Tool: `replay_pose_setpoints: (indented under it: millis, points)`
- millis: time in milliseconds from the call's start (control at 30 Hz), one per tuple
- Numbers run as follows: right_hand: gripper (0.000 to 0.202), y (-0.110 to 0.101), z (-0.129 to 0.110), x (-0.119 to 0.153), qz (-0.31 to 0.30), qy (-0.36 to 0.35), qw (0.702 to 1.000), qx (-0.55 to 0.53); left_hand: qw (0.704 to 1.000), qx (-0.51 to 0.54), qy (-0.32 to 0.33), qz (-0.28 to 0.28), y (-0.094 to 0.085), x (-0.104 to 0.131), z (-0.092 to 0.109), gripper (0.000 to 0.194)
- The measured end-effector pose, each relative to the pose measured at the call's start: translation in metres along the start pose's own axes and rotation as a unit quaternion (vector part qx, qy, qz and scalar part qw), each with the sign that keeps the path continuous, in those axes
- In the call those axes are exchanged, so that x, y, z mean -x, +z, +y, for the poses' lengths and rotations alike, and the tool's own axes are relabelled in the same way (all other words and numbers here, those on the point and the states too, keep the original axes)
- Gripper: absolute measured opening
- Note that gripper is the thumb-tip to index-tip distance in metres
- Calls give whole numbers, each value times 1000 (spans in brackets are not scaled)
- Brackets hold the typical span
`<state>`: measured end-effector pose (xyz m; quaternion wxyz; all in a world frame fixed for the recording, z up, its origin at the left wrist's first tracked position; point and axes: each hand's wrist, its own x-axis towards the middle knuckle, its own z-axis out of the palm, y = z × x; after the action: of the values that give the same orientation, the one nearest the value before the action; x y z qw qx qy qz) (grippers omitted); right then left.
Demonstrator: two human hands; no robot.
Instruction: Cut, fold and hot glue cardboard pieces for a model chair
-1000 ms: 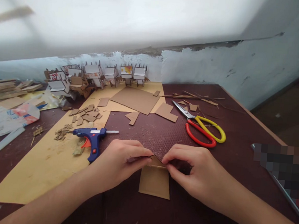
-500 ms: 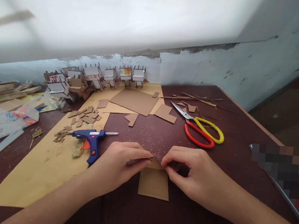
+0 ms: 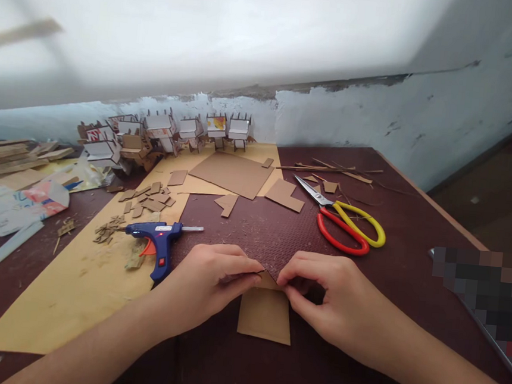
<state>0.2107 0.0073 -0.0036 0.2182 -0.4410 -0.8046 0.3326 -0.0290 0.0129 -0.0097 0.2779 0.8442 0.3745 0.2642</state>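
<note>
A piece of brown cardboard [image 3: 265, 315] is held between my hands near the front of the table, its lower panel hanging toward me below a crease. My left hand [image 3: 218, 284] pinches its upper left edge between thumb and fingers. On the opposite side, my right hand [image 3: 318, 299] grips the upper right edge the same way. The fingertips cover parts of the top edge. Left of my left hand lies a blue glue gun [image 3: 160, 240] with an orange trigger and a clear stick at its back. Scissors [image 3: 347, 224] with red and yellow handles rest beyond my right hand.
Yellow paper [image 3: 62, 300] carries small cardboard scraps [image 3: 152, 198] and a large cardboard sheet [image 3: 233, 175]. Small cardboard chair-like models [image 3: 190, 129] stand along the wall. Wood strips [image 3: 3, 158] lie at far left, thin sticks [image 3: 330, 167] at the back. A blurred-out object [image 3: 475, 295] sits at right.
Both hands keep the same pinch on the cardboard. The whole view has shifted very slightly; nothing else visibly moved.
</note>
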Motion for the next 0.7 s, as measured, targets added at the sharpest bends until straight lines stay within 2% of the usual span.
replay_pose_setpoints:
  millis: [300, 367, 433, 500, 567, 700]
  points:
    - [20, -2, -3, 2, -2, 10, 1000, -14, 1000, -5, 7, 2, -2, -1, 2, 16]
    - [25, -3, -2, 3, 28, 36, 999, -27, 999, -14, 23, 40, -4, 0, 4, 15]
    - [42, -5, 1, 4, 56, 78, 994, -55, 993, -32, 48, 107, -5, 2, 7, 14]
    - [51, -5, 3, 3, 53, 119, 985, -114, 980, -61, 81, 170, -6, 4, 12, 15]
    - [48, -4, 3, 2, 19, 135, 972, -193, 969, -83, 114, 204, -5, 6, 17, 16]
    - [28, 0, -6, 2, -15, 105, 949, -296, 959, -94, 170, 207, -5, 10, 24, 21]
